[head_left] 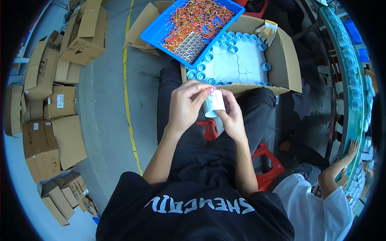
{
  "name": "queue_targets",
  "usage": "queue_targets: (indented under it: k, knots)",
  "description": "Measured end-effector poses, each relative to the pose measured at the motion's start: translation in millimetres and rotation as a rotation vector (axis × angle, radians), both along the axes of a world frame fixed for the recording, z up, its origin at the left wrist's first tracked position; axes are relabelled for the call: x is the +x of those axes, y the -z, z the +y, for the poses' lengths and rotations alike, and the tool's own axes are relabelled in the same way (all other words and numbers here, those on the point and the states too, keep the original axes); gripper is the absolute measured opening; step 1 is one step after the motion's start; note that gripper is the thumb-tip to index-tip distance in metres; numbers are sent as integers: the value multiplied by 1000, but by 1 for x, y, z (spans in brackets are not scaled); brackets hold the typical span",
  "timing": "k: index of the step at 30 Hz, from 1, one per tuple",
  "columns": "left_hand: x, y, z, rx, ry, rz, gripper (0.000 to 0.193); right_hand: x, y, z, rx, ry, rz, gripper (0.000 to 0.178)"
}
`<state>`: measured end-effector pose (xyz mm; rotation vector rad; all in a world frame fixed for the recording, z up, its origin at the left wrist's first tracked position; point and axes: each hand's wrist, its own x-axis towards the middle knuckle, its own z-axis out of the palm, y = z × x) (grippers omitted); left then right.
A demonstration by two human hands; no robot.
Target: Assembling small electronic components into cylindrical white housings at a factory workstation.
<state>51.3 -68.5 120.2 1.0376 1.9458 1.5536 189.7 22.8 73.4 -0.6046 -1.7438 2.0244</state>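
Observation:
Above my lap, my right hand (232, 118) is closed around a white cylindrical housing (212, 105), thumb on its near side. My left hand (183, 105) pinches at the housing's upper rim; a small orange-red bit shows near the fingertips, too small to name. Just beyond my hands stands an open cardboard box (287, 60) holding a layer of white pieces and several light-blue cups (233, 49). A blue tray (152, 34) rests across the box's left side, heaped with small red parts on orange wires (201, 18) and a block of small round metallic parts (190, 49).
A work glove (267, 32) hangs on the box's far edge. Red stools (268, 168) show below. Cardboard boxes (40, 146) are stacked at the left, past a yellow floor line (128, 92). At right, a person in white (309, 205) sits by a green conveyor (345, 100) carrying cups.

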Motion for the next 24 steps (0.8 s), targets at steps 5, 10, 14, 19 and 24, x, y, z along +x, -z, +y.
queue_targets:
  k: [5,10,14,19,24]
  knots:
    - [5,14,-2,116,121,291,15,-4,-6,4,-7,104,-37,48]
    - [19,31,9,116,101,209,35,10,-9,9,60,163,20,66]
    - [16,51,9,109,0,122,34,5,-15,1,59,48,77,70]
    - [49,23,63,194,-16,-75,36,14,-21,47,619,357,-113,61]
    - [41,29,85,112,108,-150,36,62,-30,221,1081,899,-88,47]
